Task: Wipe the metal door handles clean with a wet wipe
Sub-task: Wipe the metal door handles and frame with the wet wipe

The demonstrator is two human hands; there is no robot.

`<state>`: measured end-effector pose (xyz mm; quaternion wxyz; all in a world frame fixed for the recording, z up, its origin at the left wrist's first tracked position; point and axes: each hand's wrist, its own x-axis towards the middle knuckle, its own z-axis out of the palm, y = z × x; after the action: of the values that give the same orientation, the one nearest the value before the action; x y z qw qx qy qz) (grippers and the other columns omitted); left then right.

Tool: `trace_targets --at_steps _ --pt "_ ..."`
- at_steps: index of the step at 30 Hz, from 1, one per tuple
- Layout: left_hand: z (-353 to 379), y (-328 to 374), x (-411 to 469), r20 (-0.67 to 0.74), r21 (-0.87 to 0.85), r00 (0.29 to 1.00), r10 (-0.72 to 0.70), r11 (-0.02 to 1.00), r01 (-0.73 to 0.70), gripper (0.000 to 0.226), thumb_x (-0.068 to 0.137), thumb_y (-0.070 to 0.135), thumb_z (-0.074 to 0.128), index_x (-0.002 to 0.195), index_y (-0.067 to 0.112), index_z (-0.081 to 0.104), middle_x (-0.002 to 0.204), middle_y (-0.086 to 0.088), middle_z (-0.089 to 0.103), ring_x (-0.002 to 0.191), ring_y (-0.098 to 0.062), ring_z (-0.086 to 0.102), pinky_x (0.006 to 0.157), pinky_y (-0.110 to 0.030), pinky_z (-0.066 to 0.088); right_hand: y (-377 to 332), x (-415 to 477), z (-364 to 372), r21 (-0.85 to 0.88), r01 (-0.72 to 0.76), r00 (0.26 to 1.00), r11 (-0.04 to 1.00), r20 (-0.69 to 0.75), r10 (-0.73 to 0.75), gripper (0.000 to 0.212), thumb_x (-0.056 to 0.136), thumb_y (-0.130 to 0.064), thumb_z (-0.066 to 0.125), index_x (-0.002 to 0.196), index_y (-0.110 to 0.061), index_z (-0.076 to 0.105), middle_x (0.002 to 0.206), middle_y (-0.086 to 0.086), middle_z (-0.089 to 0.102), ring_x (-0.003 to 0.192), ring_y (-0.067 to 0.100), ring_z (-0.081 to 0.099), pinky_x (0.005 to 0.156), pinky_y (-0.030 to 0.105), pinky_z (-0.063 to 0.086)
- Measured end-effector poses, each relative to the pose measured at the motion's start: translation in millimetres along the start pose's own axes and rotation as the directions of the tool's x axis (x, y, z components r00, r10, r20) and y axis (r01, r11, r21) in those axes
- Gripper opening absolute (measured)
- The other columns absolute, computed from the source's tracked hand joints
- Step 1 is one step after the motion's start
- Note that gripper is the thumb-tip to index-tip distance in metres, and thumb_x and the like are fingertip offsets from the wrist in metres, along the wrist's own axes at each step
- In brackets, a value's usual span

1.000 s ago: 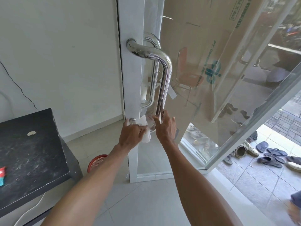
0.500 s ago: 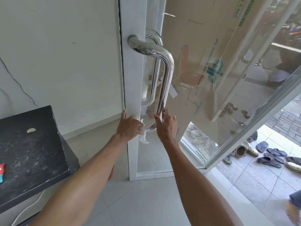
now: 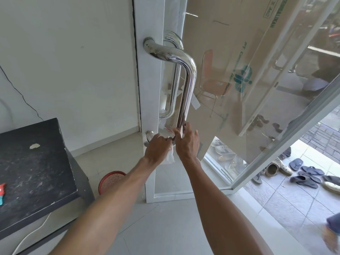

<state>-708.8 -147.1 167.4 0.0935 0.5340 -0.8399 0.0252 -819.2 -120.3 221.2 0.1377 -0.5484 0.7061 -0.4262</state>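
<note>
My left hand curls its fingers round the wet wipe, pressing it to the lower bend of the door handle. My right hand grips the bar just above. I judge that hard rubbing could swing the open door, or the wipe's loose tail could slip free.

Bright daylight from the open doorway at right, with the outside floor nearly washed out. Glare streaks on the chrome door handle and heavy reflections across the glass door. Wide-angle bending at the edges. Bottom-right corner motion-blurred.
</note>
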Motion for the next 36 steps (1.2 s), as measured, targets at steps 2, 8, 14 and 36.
trace_targets --at_steps 2,8,14,36 --pt "7.9 2.2 -0.5 -0.054 0.024 0.998 -0.016 1.0 0.017 0.014 0.077 0.014 0.075 0.089 0.013 0.069 0.074 -0.003 0.072 0.082 -0.023 0.069 0.104 -0.049 0.04 0.3 -0.5 -0.5 -0.028 -0.002 1.0 1.0 0.011 0.002 0.035 0.095 -0.04 0.057 0.113 -0.01 0.055 0.07 -0.003 0.049 0.076 0.018 0.036 0.106 0.047 0.038" --pt "-8.8 -54.1 -5.9 -0.009 0.221 0.986 0.167 0.962 -0.161 0.012 0.075 0.019 0.078 0.084 0.022 0.071 0.079 0.005 0.072 0.087 -0.019 0.061 0.081 -0.034 0.046 5.4 3.8 -1.2 -0.025 0.021 1.0 0.999 0.022 -0.02 0.037 0.094 -0.041 0.058 0.115 -0.01 0.055 0.072 -0.001 0.054 0.076 0.03 0.056 0.119 0.041 0.019" --pt "-27.0 -96.8 -7.0 0.098 0.084 0.995 -0.019 0.996 0.011 0.011 0.091 0.013 0.062 0.093 0.006 0.071 0.092 -0.011 0.066 0.087 -0.029 0.063 0.072 -0.034 0.047 4.9 5.6 8.2 0.014 0.003 1.0 1.0 0.005 -0.003 0.033 0.093 -0.038 0.06 0.113 -0.012 0.056 0.083 0.006 0.069 0.081 0.033 0.062 0.118 0.041 0.02" --pt "36.5 -21.0 -22.0 -0.293 -0.052 0.948 -0.129 0.992 0.119 0.047 0.095 0.021 0.03 0.121 -0.005 0.06 0.125 -0.02 0.062 0.123 -0.032 0.057 0.094 -0.042 0.054 4.0 -1.9 2.2 0.013 -0.004 1.0 1.0 -0.008 0.004 0.035 0.093 -0.038 0.06 0.114 -0.011 0.057 0.081 0.007 0.065 0.075 0.025 0.048 0.106 0.047 0.037"
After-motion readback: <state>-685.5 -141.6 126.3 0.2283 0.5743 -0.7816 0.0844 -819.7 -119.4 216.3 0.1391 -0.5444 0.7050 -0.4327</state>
